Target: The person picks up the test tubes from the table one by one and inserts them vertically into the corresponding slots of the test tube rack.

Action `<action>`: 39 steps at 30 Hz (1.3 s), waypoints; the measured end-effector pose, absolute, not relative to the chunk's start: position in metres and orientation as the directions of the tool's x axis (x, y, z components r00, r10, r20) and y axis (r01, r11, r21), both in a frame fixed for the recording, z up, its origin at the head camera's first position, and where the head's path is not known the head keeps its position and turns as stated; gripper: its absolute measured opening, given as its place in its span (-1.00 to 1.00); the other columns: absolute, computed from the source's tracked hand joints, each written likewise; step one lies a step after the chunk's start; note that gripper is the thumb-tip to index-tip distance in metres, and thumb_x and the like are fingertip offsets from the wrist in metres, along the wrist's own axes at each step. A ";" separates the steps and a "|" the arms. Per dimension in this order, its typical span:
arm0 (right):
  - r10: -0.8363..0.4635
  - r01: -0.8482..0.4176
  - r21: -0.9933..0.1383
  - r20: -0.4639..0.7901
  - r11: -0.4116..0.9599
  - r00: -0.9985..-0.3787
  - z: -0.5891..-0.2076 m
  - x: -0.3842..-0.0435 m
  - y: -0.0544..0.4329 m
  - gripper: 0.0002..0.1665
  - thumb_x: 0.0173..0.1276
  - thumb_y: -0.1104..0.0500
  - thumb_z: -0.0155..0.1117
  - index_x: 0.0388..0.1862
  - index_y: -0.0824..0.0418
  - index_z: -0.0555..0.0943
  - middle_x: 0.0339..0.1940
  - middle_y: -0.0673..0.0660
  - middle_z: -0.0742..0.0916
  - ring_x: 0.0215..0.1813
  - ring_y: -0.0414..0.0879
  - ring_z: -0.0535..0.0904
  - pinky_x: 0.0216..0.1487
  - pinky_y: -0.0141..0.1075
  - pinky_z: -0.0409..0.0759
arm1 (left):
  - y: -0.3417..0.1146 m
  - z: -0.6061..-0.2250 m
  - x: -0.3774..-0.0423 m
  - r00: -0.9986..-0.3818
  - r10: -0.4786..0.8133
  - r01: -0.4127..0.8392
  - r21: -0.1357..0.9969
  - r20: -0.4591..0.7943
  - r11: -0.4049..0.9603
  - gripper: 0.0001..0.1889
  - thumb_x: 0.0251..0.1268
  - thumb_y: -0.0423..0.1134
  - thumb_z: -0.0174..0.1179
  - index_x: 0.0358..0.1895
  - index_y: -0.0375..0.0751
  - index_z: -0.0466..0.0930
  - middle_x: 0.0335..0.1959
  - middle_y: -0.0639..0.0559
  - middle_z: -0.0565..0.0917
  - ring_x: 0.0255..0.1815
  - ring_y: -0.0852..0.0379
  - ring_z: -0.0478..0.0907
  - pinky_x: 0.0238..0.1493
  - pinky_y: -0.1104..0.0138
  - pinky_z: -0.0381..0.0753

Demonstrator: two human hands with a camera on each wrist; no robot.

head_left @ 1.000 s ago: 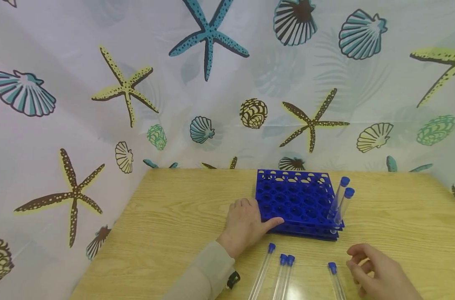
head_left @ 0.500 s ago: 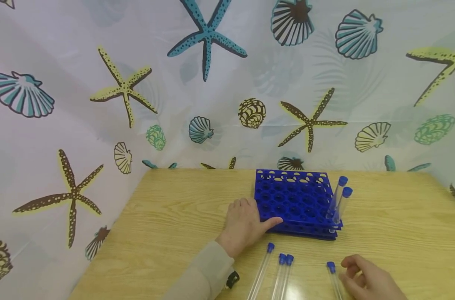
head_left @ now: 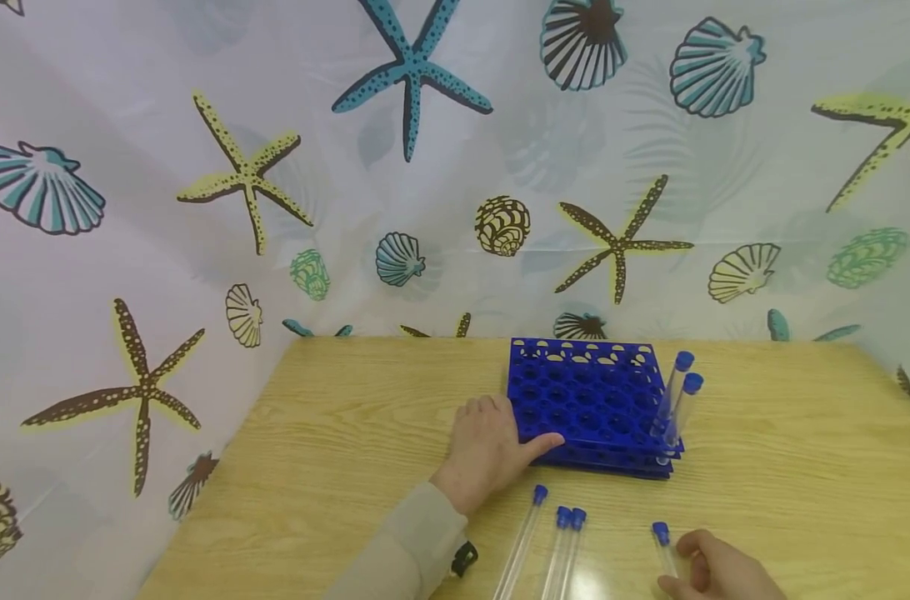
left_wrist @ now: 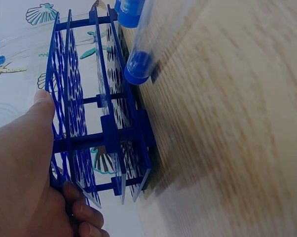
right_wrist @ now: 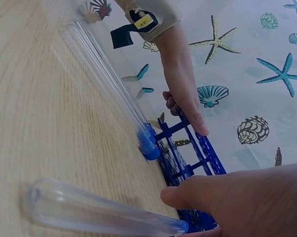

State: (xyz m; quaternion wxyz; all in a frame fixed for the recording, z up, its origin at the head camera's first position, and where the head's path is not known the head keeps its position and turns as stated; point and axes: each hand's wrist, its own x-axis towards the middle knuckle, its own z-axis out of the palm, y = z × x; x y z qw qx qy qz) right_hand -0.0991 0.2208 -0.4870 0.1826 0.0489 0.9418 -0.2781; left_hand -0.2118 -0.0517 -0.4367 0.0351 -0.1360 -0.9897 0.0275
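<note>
A blue test tube rack (head_left: 593,408) with rows of round holes stands on the table. My left hand (head_left: 485,454) grips its near left corner, thumb along the front edge and fingers at the side. In the left wrist view the thumb lies over the top plate of the rack (left_wrist: 109,136). Two blue-capped test tubes (head_left: 682,412) stand in the rack's right end, tilted slightly. My right hand (head_left: 725,571) is at a capped test tube (head_left: 665,550) lying on the table. In the right wrist view the thumb hangs above this clear tube (right_wrist: 99,210), with a gap showing between them.
Three more capped tubes lie in front of the rack, one test tube (head_left: 522,542) apart from a close pair of tubes (head_left: 567,550). A white curtain (head_left: 440,192) printed with shells and starfish hangs behind the wooden table (head_left: 365,400). The left wrist wears a dark strap (head_left: 465,558).
My right hand has moved left and toward me, up to the single tube on the right. The left hand keeps its grip on the rack.
</note>
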 end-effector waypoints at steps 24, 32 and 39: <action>-0.020 0.194 -0.510 -0.384 0.838 -0.923 -0.485 -0.095 0.215 -0.43 0.24 0.12 0.42 0.05 0.45 0.44 -0.49 0.02 0.52 -0.47 -0.13 0.42 -0.47 -0.36 0.35 | -0.053 -0.437 -0.212 -0.961 0.268 0.265 -0.048 0.075 0.963 -0.05 0.09 0.71 -0.52 -0.31 -0.17 0.43 -0.48 0.03 0.41 -0.47 0.11 0.32 -0.35 0.31 0.31; -0.020 0.157 -0.510 -0.324 0.846 -0.946 -0.483 -0.093 0.214 -0.49 0.19 0.18 0.41 0.00 0.44 0.46 -0.52 -0.01 0.55 -0.48 -0.15 0.44 -0.46 -0.38 0.40 | -0.054 -0.438 -0.212 -0.958 0.274 0.270 -0.050 0.086 0.962 -0.04 0.10 0.70 -0.51 -0.31 -0.18 0.45 -0.48 0.03 0.42 -0.46 0.10 0.33 -0.34 0.30 0.33; -0.009 0.164 -0.508 -0.321 0.846 -0.947 -0.481 -0.092 0.216 -0.49 0.19 0.18 0.41 0.01 0.44 0.47 -0.48 -0.02 0.57 -0.46 -0.15 0.45 -0.45 -0.38 0.40 | -0.054 -0.437 -0.211 -0.959 0.271 0.269 -0.036 0.084 0.962 -0.05 0.09 0.71 -0.51 -0.32 -0.18 0.44 -0.49 0.03 0.41 -0.47 0.11 0.32 -0.36 0.31 0.31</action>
